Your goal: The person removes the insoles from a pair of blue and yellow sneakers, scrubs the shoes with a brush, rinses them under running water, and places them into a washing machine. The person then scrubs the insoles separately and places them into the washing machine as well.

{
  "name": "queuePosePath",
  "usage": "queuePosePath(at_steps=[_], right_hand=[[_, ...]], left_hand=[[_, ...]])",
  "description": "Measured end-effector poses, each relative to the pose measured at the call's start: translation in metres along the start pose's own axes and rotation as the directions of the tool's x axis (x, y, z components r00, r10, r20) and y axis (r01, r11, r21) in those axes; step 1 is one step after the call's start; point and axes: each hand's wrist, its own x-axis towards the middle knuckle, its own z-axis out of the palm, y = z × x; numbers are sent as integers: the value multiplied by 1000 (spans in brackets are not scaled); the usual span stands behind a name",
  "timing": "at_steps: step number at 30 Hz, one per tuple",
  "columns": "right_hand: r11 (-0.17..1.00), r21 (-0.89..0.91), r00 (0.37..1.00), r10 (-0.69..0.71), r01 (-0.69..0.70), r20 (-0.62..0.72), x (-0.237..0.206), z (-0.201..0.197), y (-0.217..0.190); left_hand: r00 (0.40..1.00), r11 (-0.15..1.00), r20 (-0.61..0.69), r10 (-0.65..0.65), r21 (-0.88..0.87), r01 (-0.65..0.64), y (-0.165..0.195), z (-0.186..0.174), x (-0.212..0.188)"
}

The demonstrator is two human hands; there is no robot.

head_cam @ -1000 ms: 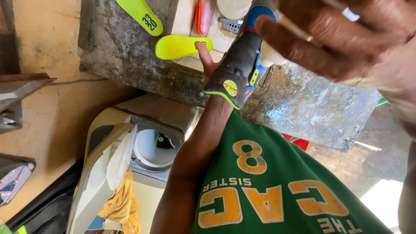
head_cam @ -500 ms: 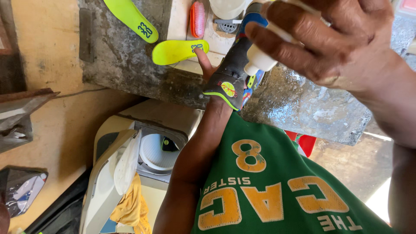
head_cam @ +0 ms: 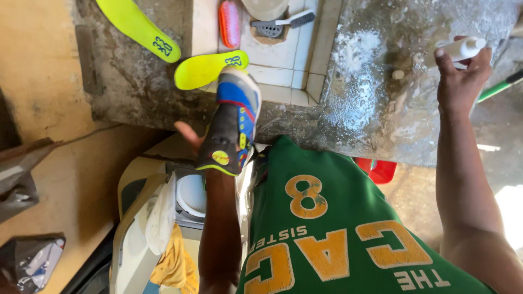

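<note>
Since half a second ago the right hand [head_cam: 460,81] has swung away from the shoe and gone out to the right, over the wet part of the desk [head_cam: 381,109]; before, it was close in front of the camera, near the shoe's toe.

From large to small: the rough concrete desk has a tiled basin [head_cam: 283,71] sunk in it, and its right side is wet and soapy. Below its edge stands a white washing machine [head_cam: 141,228] with a yellow cloth [head_cam: 174,267] hanging on it. The shoe [head_cam: 231,130], blue, red, black and yellow, sits over the left hand [head_cam: 190,136], which is pushed inside it; only the thumb and a bit of the palm show, so I cannot tell how the fingers are set. It is held up at the desk's front edge, the toe over the basin rim. Two yellow-green insoles [head_cam: 210,68] lie on the desk, one touching the toe. An orange brush [head_cam: 229,22] and a grey brush [head_cam: 278,24] lie in the basin. Smallest, the white bottle [head_cam: 463,49] is clamped in the right hand's closed fingers, nozzle to the right.

To do this well, I think the shoe should stay firm on the left hand and over the basin, so liquid falls there.
</note>
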Motion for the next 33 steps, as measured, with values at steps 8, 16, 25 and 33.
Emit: queuePosePath(at_steps=[8, 16, 25, 33], right_hand=[[951, 252, 967, 219, -180, -134, -4, 5, 42], [836, 513, 891, 369, -195, -263, -49, 9, 31], [921, 273, 811, 73, -279, 581, -43, 164, -64], [480, -79, 350, -508, 874, 787, 37, 379, -180]], left_hand=[[969, 974, -219, 114, 214, -67, 20, -27, 3], [992, 996, -128, 13, 86, -2, 25, -45, 28], [984, 993, -171, 54, 114, -35, 23, -40, 1], [926, 852, -280, 252, 518, -75, 9, -37, 9]])
